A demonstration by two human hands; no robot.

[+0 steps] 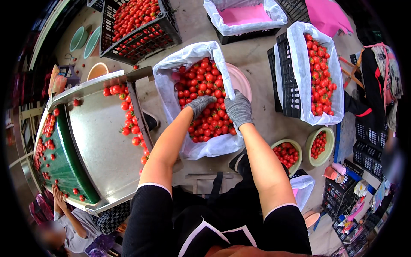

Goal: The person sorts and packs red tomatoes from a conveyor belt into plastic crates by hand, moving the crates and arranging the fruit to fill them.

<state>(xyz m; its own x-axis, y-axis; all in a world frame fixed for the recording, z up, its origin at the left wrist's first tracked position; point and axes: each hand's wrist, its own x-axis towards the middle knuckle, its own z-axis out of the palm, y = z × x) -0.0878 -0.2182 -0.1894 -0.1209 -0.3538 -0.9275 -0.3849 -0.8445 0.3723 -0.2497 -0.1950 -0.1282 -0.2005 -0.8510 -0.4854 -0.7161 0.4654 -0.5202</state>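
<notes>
My black shirt (pixel 150 222) with white piping lies nearest, bare forearms (pixel 162 156) reaching from it. Ahead of me sits the white liner (pixel 214 149), soft, creased, oblong, its long axis running away from me, far end leaning left. It holds glossy, round red tomatoes (pixel 205 81). My left grip (pixel 199 106), gloved in grey knit, lies on them; my right grip (pixel 239 110), gloved alike, is at the liner's right rim. Whether either pinches anything, I can't tell. Leftward stands a smooth metal counter (pixel 98 141).
</notes>
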